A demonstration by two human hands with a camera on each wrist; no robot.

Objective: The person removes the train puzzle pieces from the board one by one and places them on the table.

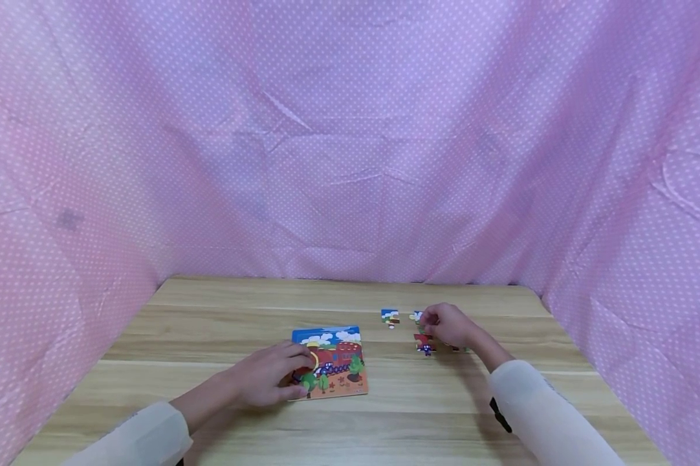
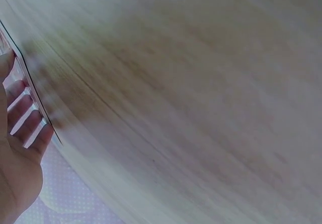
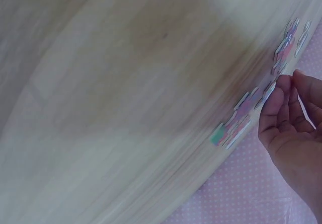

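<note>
A square jigsaw puzzle (image 1: 344, 356) with a red train, trees and clouds lies flat on the table. My left hand (image 1: 274, 375) rests along its left side, fingers on the picture and thumb by the lower edge. In the left wrist view, the fingers (image 2: 31, 118) spread along the puzzle's edge. To the right, my right hand (image 1: 450, 325) is bent down over loose pieces. Its thumb and fingertips pinch a white, blue and green puzzle piece (image 1: 416, 316), partly hidden behind them. A red piece (image 1: 424, 343) lies just below that hand.
Another loose piece (image 1: 390, 316), blue and white, lies between the puzzle and my right hand. More pieces (image 3: 234, 126) show beside the right hand in the right wrist view. The wooden table (image 1: 239, 304) ends at a pink dotted curtain (image 1: 350, 194).
</note>
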